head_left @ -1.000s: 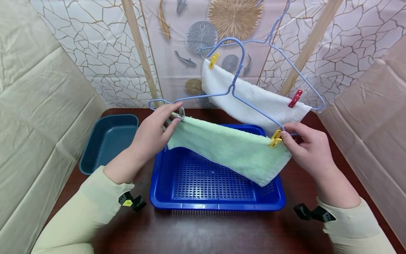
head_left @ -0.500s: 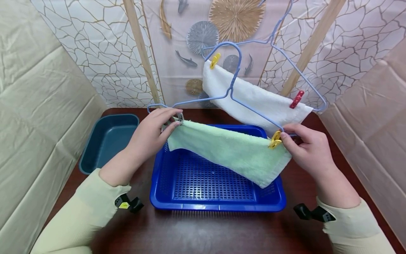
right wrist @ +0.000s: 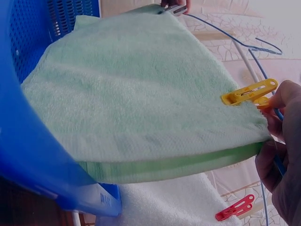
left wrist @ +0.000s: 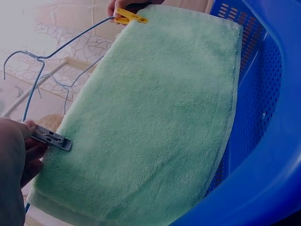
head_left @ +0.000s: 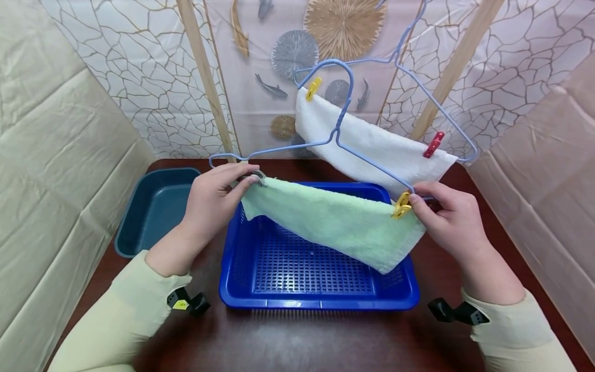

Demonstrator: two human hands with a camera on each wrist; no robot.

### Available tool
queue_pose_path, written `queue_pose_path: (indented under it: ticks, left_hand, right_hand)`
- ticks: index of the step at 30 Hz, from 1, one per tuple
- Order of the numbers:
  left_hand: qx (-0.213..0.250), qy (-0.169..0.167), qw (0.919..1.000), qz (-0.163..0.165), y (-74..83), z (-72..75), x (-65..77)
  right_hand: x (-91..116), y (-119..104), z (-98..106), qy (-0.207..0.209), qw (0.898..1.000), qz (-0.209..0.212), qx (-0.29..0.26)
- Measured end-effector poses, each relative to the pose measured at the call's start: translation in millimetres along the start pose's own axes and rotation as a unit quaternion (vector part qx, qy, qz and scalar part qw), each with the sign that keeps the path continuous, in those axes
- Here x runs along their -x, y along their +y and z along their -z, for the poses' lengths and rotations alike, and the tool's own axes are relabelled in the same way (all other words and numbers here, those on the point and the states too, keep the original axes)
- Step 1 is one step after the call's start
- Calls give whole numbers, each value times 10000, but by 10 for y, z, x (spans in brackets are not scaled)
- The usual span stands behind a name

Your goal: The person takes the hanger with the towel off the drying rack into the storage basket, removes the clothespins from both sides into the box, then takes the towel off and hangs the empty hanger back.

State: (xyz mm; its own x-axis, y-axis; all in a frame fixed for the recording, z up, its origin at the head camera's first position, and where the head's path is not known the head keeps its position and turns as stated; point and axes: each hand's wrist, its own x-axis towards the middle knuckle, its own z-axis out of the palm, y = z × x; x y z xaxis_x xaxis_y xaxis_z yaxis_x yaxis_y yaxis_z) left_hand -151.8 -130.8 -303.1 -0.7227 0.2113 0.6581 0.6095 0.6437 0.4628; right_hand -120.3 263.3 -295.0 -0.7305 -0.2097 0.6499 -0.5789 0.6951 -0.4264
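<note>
A light green towel (head_left: 321, 217) hangs folded over the lower bar of a blue wire hanger (head_left: 335, 135), tilted down to the right. My left hand (head_left: 209, 201) pinches a grey clothespin (left wrist: 51, 138) between thumb and fingers; its jaws are on the towel's top edge at the left. At the hanger's other end, my right hand (head_left: 453, 219) grips the wire corner. Right beside those fingers, a yellow clothespin (head_left: 402, 205) is clipped on the towel. In the right wrist view, the towel's two layers show apart along the near side edge.
A blue perforated basket (head_left: 321, 302) stands below the towel on the dark table (head_left: 297, 338). Behind, a white towel (head_left: 367, 139) hangs on a second blue hanger (head_left: 432, 98) with yellow (head_left: 313, 89) and red (head_left: 434, 144) clothespins. A teal basin (head_left: 125, 235) sits at the left.
My left hand has moved slightly left and down with the grey clothespin, which now lies flatter. The hanger's left end has dropped and shifted left. My right hand has barely moved.
</note>
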Motion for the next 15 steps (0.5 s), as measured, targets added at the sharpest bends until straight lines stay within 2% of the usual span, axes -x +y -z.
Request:
queue_pose_path:
  ticks: [8, 15]
  left_hand:
    - [178, 185, 9995, 188, -22, 5, -2]
    - [717, 282, 9938, 804, -26, 15, 8]
  right_hand:
    - [6, -21, -3, -39, 10000, -44, -60]
    - [22, -21, 2, 10, 10000, -9, -39]
